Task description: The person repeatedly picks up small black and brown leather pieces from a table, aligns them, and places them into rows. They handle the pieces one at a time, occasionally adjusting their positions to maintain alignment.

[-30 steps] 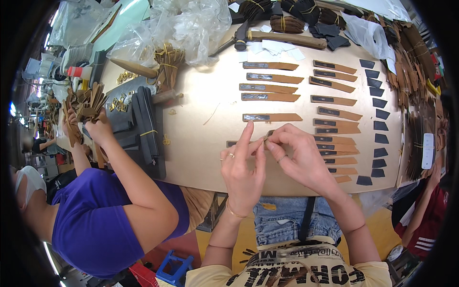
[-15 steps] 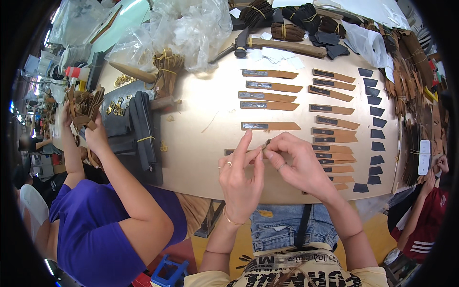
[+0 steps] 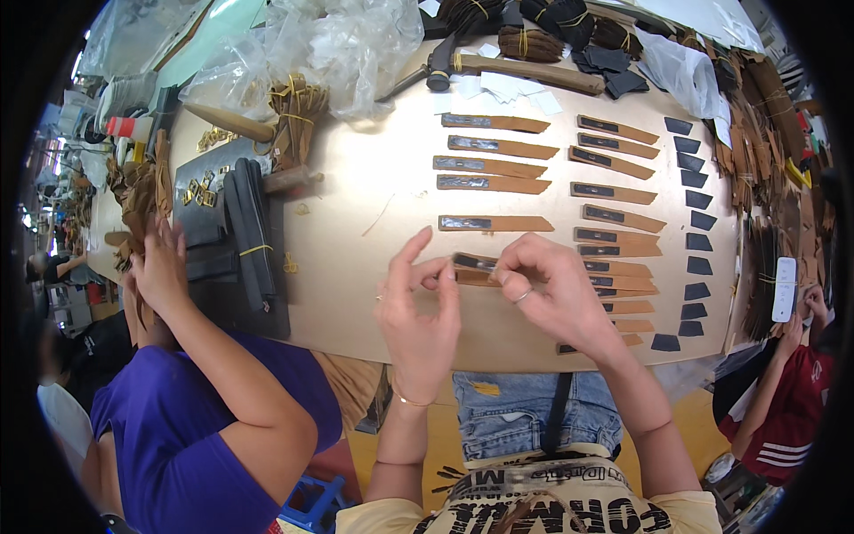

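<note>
Both hands pinch one tan leather strip point(image 3: 471, 267) between them (long axis three to nine o'clock): left hand point(image 3: 418, 311) at its nine o'clock end, right hand point(image 3: 547, 294) nearer, just above the surface point(image 3: 374, 178).

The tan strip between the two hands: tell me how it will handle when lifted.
The tan strip looks thin and flat, so probably light and bendy. Both the left hand and right hand pinch it, which suggests it droops. Flat, it seems unlikely to roll.

You can see crinkly clear plastic bags point(image 3: 342, 44) at the table's far edge, and a small white remote-like device point(image 3: 784, 288) on your right.
</note>
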Available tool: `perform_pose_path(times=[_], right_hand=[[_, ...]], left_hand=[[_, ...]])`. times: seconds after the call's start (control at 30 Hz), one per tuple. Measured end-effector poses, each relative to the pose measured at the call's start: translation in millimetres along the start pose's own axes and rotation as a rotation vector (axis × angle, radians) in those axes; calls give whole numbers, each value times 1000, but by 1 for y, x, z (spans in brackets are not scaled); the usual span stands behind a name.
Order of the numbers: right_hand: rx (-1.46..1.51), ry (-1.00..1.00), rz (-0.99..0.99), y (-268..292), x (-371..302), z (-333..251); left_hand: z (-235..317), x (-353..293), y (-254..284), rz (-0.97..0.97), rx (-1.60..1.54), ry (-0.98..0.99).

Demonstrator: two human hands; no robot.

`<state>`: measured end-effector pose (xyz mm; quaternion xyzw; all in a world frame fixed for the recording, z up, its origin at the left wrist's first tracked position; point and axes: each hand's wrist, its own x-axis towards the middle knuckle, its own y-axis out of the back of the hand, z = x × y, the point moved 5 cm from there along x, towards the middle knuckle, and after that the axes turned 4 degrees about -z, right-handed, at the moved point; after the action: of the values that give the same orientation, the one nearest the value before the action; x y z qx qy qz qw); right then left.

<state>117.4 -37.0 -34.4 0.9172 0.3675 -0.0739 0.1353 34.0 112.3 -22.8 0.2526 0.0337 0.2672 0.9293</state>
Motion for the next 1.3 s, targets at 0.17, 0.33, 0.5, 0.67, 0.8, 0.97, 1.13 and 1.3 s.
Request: perform_pose_path(times=[0.17,0.33,0.5,0.67,0.8,0.97,1.13,1.3], right_hand=[[66,8,42,15,-11,11],[414,129,91,29,-18,22],[1071,254,-3,54,-20,26],[1230,250,-96,49,-13,29],[1164,85,-41,40,-8,28],[931,-206,-47,27,5,21],[121,-87,8,12,15,3],[-145,-12,-44,-2,19,-9]], left_hand=[[-12,7,3,-8,62,39],[-18,5,-5,30,147,30],[-22,9,5,5,315,53],[-18,20,2,-9,363,-37],[-18,29,-19,-26,504,-88],[-22,28,-20,-66,369,-68],[-27,26,-13,-113,-51,32],[-19,25,-8,-165,-189,44]])
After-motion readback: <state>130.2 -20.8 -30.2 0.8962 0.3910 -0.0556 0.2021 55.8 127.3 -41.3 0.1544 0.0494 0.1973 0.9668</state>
